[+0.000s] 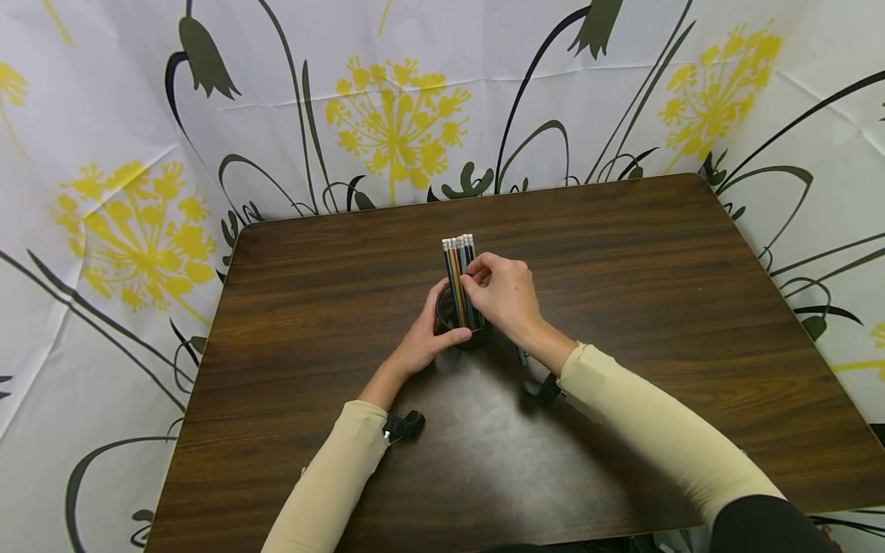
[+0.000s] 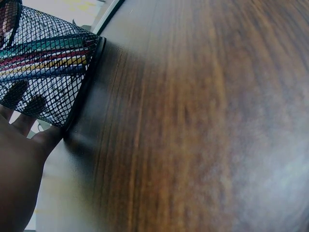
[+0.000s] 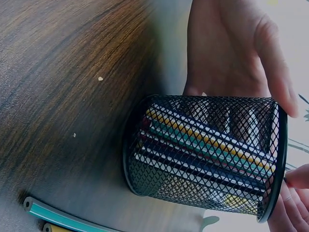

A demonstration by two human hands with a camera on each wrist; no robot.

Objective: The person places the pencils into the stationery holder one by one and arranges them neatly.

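A black wire-mesh pencil cup (image 3: 193, 145) stands upright on the table. Several pencils (image 1: 456, 269) of different colours lean inside it, white erasers up. My left hand (image 1: 423, 336) grips the cup from its left side, thumb at the rim; in the left wrist view, that hand's fingers (image 2: 46, 137) reach round the mesh near the base. At the cup's right, my right hand (image 1: 506, 292) pinches a pencil among the bunch above the rim. Which pencil it holds is hard to make out. In the right wrist view, only some right-hand fingers (image 3: 289, 203) show beyond the rim.
A teal pencil (image 3: 65, 213) and a yellow one (image 3: 52, 228) lie on the dark wooden table (image 1: 311, 307) beside the cup, mostly hidden under the right forearm in the head view. Small pale specks dot the tabletop. A flower-patterned cloth (image 1: 429, 46) hangs behind the table.
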